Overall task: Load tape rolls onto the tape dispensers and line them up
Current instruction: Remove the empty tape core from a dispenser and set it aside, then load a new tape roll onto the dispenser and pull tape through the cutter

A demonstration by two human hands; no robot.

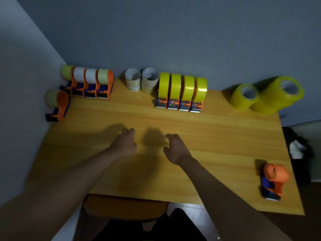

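Now | left hand (125, 143), right hand (175, 149) both relaxed, holding nothing | empty dispenser (274, 180) well right of right hand

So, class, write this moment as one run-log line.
left hand: open, empty | right hand: open, empty | empty dispenser: lying near right table edge | loaded: nine

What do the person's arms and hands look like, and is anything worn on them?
Both forearms are bare up to the frame edge: no sleeves show. The left hand and right hand wear no gloves; the blurred picture shows no watch, ring or markings.
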